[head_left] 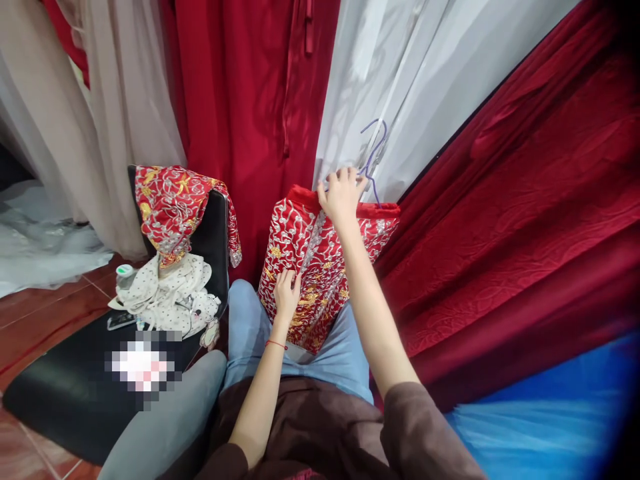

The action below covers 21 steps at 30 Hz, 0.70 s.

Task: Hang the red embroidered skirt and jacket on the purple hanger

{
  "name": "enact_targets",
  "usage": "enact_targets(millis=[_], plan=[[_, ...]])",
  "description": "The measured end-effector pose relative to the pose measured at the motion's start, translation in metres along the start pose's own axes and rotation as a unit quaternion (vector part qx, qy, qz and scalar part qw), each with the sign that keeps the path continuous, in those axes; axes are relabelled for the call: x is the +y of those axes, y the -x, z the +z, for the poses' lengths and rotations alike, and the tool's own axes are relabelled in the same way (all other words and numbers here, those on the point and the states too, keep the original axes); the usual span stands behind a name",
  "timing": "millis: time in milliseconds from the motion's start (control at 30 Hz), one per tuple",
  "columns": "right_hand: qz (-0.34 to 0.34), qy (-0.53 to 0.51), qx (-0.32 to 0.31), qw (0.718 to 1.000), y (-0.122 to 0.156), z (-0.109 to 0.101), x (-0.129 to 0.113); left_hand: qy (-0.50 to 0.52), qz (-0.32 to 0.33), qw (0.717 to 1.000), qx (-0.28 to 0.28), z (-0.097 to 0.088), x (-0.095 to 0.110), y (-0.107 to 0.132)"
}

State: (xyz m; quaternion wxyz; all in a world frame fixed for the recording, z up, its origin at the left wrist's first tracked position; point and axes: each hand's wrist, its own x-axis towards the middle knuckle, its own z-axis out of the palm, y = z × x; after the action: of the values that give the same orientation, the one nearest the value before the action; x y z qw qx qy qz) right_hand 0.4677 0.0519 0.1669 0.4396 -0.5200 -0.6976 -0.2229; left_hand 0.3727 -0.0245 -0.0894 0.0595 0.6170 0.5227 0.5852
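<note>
Right fingers point(343, 174) clamp the red garment point(284, 243); whether left fingers point(287, 276) pinch it, like any container point(125, 271) lettering, is unclear

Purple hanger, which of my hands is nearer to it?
Right. Your right hand is right beside the hanger, at the top edge of the red patterned cloth; your left hand is farther away, lower down against the cloth's front.
</note>
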Motion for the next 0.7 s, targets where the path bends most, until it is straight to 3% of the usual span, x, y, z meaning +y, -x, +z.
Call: enact_targets(millis=[167,300,400,467,533,633,700], plan=[[0.021,-0.018,-0.155,0.988,-0.023,0.01,0.0,0.009,-0.004,1.0,0.0,-0.002,-0.001,0.0],[0.032,-0.115,-0.15,0.981,-0.01,-0.003,-0.003,0.011,0.0,1.0,-0.003,-0.001,-0.001,0.0],[0.023,-0.218,-0.072,0.973,0.025,-0.023,-0.001,0.021,-0.01,1.0,0.0,-0.002,-0.001,-0.001],[0.01,-0.261,-0.006,0.965,0.062,-0.035,0.003,0.033,-0.022,0.999,0.001,-0.002,-0.001,-0.002],[0.028,-0.3,0.018,0.953,0.103,-0.044,0.006,0.056,-0.044,0.997,0.0,-0.002,0.001,-0.003],[0.091,-0.383,-0.028,0.919,0.155,-0.053,0.008,0.155,-0.113,0.981,-0.018,-0.005,0.008,-0.004],[0.113,-0.418,-0.118,0.894,0.174,-0.06,0.008,0.251,-0.167,0.952,-0.046,-0.009,0.016,-0.005]])
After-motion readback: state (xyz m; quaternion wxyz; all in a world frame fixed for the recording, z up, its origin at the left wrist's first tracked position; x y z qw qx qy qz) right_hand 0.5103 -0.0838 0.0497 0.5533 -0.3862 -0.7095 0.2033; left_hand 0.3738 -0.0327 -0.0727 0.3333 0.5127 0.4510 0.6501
